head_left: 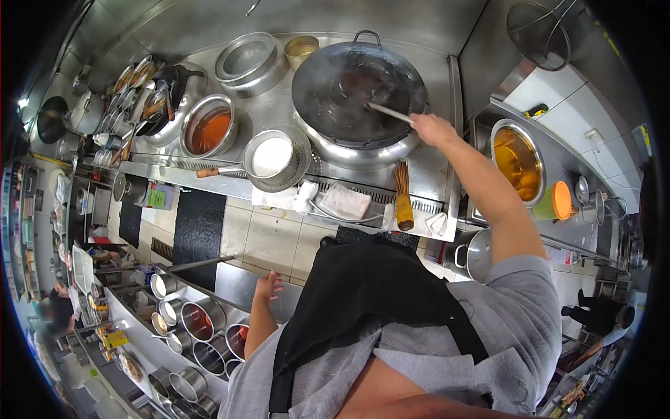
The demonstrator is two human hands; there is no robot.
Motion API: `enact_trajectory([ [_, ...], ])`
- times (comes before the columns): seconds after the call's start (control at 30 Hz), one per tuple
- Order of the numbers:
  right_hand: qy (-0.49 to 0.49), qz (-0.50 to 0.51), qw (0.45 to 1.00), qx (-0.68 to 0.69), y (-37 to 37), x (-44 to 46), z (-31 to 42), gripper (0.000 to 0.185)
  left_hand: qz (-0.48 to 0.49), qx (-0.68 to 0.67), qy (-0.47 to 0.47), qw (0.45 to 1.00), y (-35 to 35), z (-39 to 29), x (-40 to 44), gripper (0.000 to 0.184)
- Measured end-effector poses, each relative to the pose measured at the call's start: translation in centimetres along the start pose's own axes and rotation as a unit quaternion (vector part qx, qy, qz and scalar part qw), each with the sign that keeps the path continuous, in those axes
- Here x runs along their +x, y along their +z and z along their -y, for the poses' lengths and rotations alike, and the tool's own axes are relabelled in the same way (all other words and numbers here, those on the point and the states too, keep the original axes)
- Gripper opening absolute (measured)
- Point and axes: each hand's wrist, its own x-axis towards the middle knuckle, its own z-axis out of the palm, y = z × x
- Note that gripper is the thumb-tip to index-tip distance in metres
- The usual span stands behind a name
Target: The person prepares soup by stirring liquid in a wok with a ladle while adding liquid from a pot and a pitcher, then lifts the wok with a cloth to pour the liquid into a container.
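Observation:
My right hand (433,130) is wrapped around the end of a pale handle (391,112) that reaches into a large black wok (314,115). The far end of this tool is lost against the dark inside of the wok, so I cannot make out its head. Steam rises there, and a dark shiny patch shows in the middle. The wok rests on a round steel burner ring (370,155). Down by my side, my left hand (267,285) hangs with loosely bent fingers apart and nothing in it, close to a steel counter edge.
Left of the wok stand a pot of reddish liquid (210,133) and a handled pan of white contents (271,155). A bamboo brush (403,199) and folded cloths (345,202) lie along the front edge. A bowl of amber oil (517,164) is at right.

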Motion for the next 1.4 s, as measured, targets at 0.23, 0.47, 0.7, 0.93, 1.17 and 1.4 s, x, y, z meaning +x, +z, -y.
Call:
enact_trajectory([
  [0.23, 0.062, 0.034, 0.993, -0.092, -8.4, -1.2, 2.5, 0.031, -0.004, 0.029, 0.1, 0.995, -7.4, -8.0, 2.9, 0.051],
  [0.47, 0.066, 0.027, 0.997, 0.011, -1.6, -2.1, 5.0, 0.033, 0.035, 0.08, 0.097, 0.992, -7.2, -11.2, 6.7, 0.052],
  [0.7, 0.103, 0.024, 0.986, -0.126, -8.6, -0.5, 6.8, 0.031, 0.052, 0.096, 0.084, 0.99, -7.0, -7.8, 7.7, 0.054],
  [0.93, 0.027, 0.005, 0.999, -0.031, -2.5, -0.3, 2.0, 0.036, 0.069, 0.062, 0.002, 0.996, -5.4, -4.6, 7.4, 0.05],
  [1.17, 0.051, 0.002, 0.991, -0.125, -6.7, 0.6, 4.5, 0.032, 0.033, 0.049, -0.022, 0.998, -3.8, -4.3, 5.0, 0.049],
  [1.4, -0.042, 0.006, 0.995, -0.085, -5.1, 0.5, -0.9, 0.029, 0.046, 0.05, 0.011, 0.998, -1.0, -6.2, 3.3, 0.052],
])
